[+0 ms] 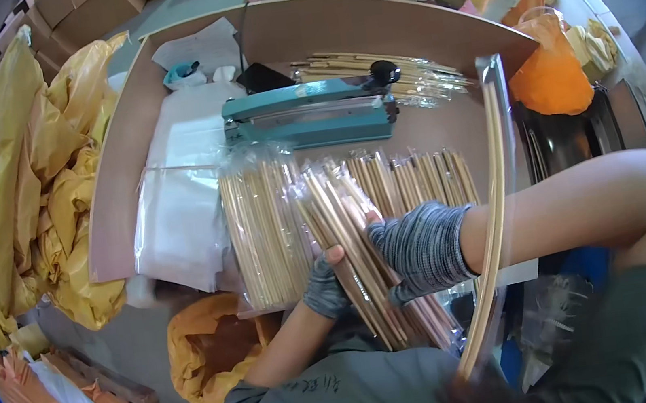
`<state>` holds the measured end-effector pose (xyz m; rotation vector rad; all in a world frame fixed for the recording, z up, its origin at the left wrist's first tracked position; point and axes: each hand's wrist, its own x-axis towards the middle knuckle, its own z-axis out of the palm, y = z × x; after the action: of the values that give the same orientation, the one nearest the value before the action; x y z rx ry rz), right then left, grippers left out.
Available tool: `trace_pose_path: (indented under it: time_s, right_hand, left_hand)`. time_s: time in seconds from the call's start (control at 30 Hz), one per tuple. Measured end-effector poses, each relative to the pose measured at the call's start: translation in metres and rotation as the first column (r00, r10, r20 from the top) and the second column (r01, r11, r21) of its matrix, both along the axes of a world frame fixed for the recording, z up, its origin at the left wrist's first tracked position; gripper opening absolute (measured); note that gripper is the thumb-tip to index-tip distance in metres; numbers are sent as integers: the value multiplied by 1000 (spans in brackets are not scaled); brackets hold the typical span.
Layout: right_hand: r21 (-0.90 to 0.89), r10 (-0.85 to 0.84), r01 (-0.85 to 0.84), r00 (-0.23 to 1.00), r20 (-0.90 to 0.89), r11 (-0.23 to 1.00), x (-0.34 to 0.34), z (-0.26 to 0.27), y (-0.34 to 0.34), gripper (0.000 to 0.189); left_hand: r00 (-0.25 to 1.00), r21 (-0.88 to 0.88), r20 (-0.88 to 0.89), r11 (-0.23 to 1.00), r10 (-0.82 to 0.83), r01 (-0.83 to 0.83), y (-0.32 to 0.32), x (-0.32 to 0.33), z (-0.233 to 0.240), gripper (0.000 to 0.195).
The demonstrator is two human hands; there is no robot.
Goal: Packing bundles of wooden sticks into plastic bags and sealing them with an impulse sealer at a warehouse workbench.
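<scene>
My left hand (326, 287), in a grey fingerless knit glove, grips a bundle of thin wooden sticks (345, 253) in clear plastic sleeves. My right hand (421, 246), gloved the same way, is closed around the sleeved sticks just beside it. The bundle slants across the front edge of the table, its lower end near my shirt. Left of it lies a pile of sleeved sticks (263, 234); behind my right hand is a row of more sleeved sticks (418, 180). One long sleeved set of sticks (497, 172) passes close to the camera, over my right forearm.
A turquoise hand impulse sealer (311, 114) stands behind the piles. Clear plastic sleeves (178, 220) are stacked at left; loose sticks (380, 75) lie behind. A raised board (335, 16) rims the table. A yellow bag (209, 314) gapes below; yellow sacks (53, 194) stand left.
</scene>
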<state>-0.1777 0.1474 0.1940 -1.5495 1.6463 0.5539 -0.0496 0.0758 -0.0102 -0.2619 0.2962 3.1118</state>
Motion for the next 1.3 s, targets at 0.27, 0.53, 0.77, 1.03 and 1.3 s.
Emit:
trace_pose_path:
  time_s: [0.27, 0.53, 0.77, 1.03, 1.3]
  right_hand:
    - [441, 265, -161, 946, -186, 883, 19, 7, -49, 57]
    - [307, -633, 870, 8, 774, 387, 57, -48, -16, 94]
    - [-423, -152, 895, 442, 884, 142, 71, -58, -66, 105]
    - [-357, -17, 886, 379, 925, 296, 62, -45, -87, 134]
    - [-774, 7, 622, 779, 627, 121, 91, -84, -84, 122]
  left_hand:
    - [991, 105, -131, 994, -29, 43, -17, 14, 10, 83]
    - [989, -164, 95, 982, 113, -97, -55, 56, 52, 70]
    - [897, -608, -243, 663, 369, -438, -102, 31, 135, 60]
    - [900, -823, -290, 395, 324, -408, -124, 56, 162, 121]
    - [794, -883, -373, 80, 479, -463, -108, 80, 163, 109]
